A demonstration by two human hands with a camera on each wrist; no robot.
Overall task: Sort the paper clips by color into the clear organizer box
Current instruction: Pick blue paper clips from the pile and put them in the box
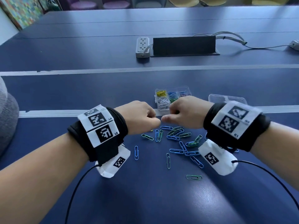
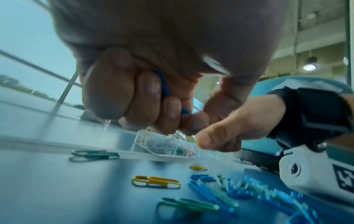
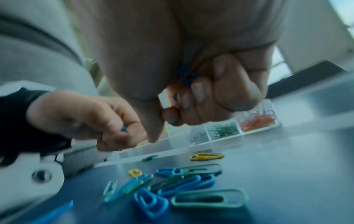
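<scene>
Both fists hover side by side just above a scatter of blue and green paper clips [image 1: 176,138] on the dark blue table. My left hand [image 1: 142,117] is curled round blue paper clips [image 2: 164,84] held in the palm. My right hand [image 1: 182,113] likewise grips blue clips [image 3: 186,75] under its curled fingers. Just beyond the knuckles stands the clear organizer box [image 1: 163,101], its compartments holding yellow, blue, white, green and red clips [image 3: 256,119]. A couple of yellow clips [image 2: 157,181] lie under my left hand.
The box's clear lid [image 1: 226,99] lies to the right of it. Farther back are a white power strip [image 1: 142,46] and a black cable flap [image 1: 184,45]. Pale tape lines [image 1: 80,71] cross the table. Black cables trail from both wrist cameras.
</scene>
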